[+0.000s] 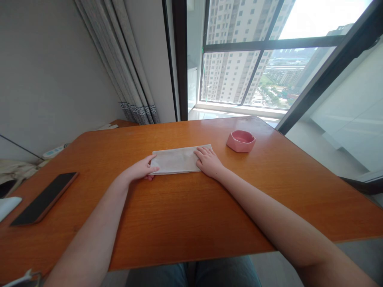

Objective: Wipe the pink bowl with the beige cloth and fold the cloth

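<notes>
A light grey cloth, folded into a long flat strip, lies across the middle of the wooden table. My left hand grips its left end, with the thumb on top and some fingers tucked beneath the edge. On the right end of the cloth rests my right hand, palm down and fingers stretched out flat. A pink angular bowl stands a short way to the right of that hand, apart from it.
To the left lies a dark flat slab with a brown edge. A white object shows at the far left edge. Beyond the table are a grey curtain and a large window. The table's front edge runs just before my legs.
</notes>
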{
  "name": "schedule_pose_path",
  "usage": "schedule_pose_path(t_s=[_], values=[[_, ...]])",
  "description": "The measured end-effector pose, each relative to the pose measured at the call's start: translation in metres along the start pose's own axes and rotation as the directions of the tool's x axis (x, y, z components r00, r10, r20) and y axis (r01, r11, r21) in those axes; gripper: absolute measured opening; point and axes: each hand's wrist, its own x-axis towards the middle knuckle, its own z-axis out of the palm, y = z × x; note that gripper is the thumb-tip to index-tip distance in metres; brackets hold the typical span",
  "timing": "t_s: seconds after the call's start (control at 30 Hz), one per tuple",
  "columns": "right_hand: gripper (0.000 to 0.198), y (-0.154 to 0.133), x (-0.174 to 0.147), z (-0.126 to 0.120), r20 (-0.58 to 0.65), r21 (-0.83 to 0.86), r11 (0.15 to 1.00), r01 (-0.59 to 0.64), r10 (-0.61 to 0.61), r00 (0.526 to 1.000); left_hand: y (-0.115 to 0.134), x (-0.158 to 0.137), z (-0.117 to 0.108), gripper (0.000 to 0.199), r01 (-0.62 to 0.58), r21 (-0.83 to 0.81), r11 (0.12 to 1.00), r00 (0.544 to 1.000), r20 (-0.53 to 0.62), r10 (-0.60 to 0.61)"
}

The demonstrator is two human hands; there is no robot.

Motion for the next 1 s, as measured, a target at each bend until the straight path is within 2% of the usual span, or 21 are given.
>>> schedule_pose_path(t_s=[0.07,0.13,0.2,0.27,0.3,0.33,0.4,0.47,0.5,0.6,0.77,0.83,0.93,1.0], values=[[0.048,0.000,0.000,0.000,-0.005,0.002,1.000,0.002,-0.002,1.000,-0.001,0.002,0.000,0.084,0.044,0.180,0.983,0.997,-0.076,-0.030],[0.048,0.000,0.000,0.000,-0.005,0.003,1.000,0.002,-0.002,1.000,-0.001,0.004,0.001,0.073,0.092,0.370,0.924,0.972,-0.233,-0.004],[0.048,-0.001,0.000,0.001,0.001,-0.002,1.000,-0.002,0.002,1.000,0.002,0.005,0.004,0.061,0.162,0.487,0.858,0.895,-0.439,0.080],[0.048,-0.001,0.000,0.000,0.011,-0.013,1.000,-0.011,0.012,1.000,0.007,0.005,0.011,0.052,0.129,0.524,0.842,0.801,-0.556,0.223],[0.048,-0.002,0.000,0.000,0.016,-0.019,1.000,-0.015,0.016,1.000,0.010,0.006,0.016,0.051,0.038,0.540,0.841,0.776,-0.546,0.315],[0.048,-0.002,0.000,0.000,0.023,-0.024,1.000,-0.019,0.019,1.000,0.013,0.008,0.022,0.050,-0.090,0.562,0.822,0.770,-0.484,0.415],[0.049,-0.003,0.000,0.000,0.040,-0.036,0.999,-0.032,0.033,0.999,0.014,0.014,0.033,0.051,-0.331,0.587,0.739,0.779,-0.272,0.564],[0.053,-0.005,-0.001,0.000,0.061,-0.052,0.996,-0.068,0.071,0.996,0.012,0.023,0.042,0.054,-0.413,0.581,0.701,0.816,-0.107,0.569],[0.057,-0.005,0.000,0.000,0.074,-0.060,0.994,-0.094,0.098,0.992,0.009,0.027,0.044,0.055,-0.396,0.581,0.711,0.841,-0.082,0.535],[0.069,-0.007,0.000,0.000,0.112,-0.079,0.982,-0.174,0.182,0.977,0.000,0.035,0.043,0.057,-0.280,0.568,0.774,0.889,-0.150,0.432],[0.082,-0.008,-0.001,0.000,0.118,-0.094,0.952,-0.290,0.300,0.947,-0.005,0.035,0.039,0.060,-0.102,0.560,0.822,0.904,-0.293,0.312],[0.084,-0.009,-0.001,0.001,0.107,-0.096,0.943,-0.320,0.329,0.938,-0.003,0.031,0.037,0.059,-0.035,0.569,0.822,0.870,-0.387,0.305],[0.087,-0.008,-0.002,0.002,0.090,-0.087,0.937,-0.339,0.346,0.934,-0.001,0.023,0.030,0.053,0.077,0.561,0.824,0.772,-0.556,0.307],[0.087,-0.008,-0.003,0.002,0.080,-0.079,0.934,-0.348,0.353,0.932,0.001,0.016,0.024,0.048,0.155,0.531,0.833,0.753,-0.609,0.247]])
